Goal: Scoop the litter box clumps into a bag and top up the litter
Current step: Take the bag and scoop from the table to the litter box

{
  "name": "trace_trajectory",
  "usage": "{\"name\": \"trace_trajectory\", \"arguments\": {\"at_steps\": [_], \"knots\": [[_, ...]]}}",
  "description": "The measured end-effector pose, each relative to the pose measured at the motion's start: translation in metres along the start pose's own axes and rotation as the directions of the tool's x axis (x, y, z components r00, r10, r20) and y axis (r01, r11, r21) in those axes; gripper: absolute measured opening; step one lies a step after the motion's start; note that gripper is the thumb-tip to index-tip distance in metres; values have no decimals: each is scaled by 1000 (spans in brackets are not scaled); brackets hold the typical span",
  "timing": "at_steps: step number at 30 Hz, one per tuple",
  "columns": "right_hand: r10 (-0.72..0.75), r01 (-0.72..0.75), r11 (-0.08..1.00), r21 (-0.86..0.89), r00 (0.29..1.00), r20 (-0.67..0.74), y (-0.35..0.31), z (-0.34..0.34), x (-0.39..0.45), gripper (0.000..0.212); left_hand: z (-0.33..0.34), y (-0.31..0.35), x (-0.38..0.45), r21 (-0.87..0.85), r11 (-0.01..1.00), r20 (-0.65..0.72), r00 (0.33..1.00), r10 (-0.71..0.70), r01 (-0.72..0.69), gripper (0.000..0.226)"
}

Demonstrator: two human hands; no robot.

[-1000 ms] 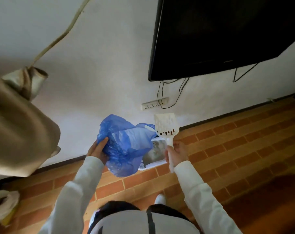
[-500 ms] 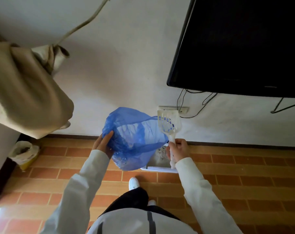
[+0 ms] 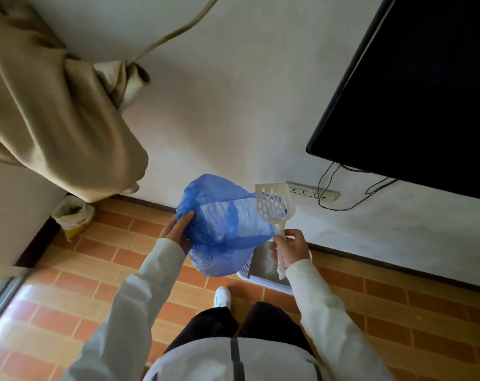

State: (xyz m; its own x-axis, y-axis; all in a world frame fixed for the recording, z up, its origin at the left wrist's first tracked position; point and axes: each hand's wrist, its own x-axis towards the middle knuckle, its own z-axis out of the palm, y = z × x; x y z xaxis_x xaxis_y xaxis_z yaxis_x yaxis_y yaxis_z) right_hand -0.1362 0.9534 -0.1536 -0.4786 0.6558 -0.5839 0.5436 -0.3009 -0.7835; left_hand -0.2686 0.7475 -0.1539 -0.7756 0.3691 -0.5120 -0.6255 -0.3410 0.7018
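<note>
While the left hand point(image 3: 178, 229) grips the bag point(image 3: 222, 224), the right hand point(image 3: 289, 247) clasps the upright scoop point(image 3: 274, 206) just right of its mouth.

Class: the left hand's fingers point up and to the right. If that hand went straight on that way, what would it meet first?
The blue bag, which the left hand already holds; beyond it probably the scoop, though depth is unclear.
</note>
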Motion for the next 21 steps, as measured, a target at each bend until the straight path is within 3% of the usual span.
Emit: {"name": "trace_trajectory", "arguments": {"at_steps": [2,4,10,13,16,21], "knots": [[-6,7,999,-51,1000,30,-1,0,10,14,0,-4,2,-27,1000,-87,996,0,-3,49],[-5,11,996,-85,998,64,-5,-2,19,11,0,-9,4,-41,999,-182,983,-2,-5,34],[39,-2,985,-171,976,213,-20,-22,48,7,5,-40,-3,-135,989,-293,956,14,-56,60],[16,53,972,-228,957,289,-21,-32,63,11,7,-65,-6,-222,966,-376,926,43,-135,47],[6,110,952,-286,927,376,-16,-37,82,14,6,-86,0,-230,952,-410,907,93,-201,71],[16,156,927,-341,891,453,17,-25,119,14,-11,-124,21,-252,919,-414,892,182,-304,47]]}}
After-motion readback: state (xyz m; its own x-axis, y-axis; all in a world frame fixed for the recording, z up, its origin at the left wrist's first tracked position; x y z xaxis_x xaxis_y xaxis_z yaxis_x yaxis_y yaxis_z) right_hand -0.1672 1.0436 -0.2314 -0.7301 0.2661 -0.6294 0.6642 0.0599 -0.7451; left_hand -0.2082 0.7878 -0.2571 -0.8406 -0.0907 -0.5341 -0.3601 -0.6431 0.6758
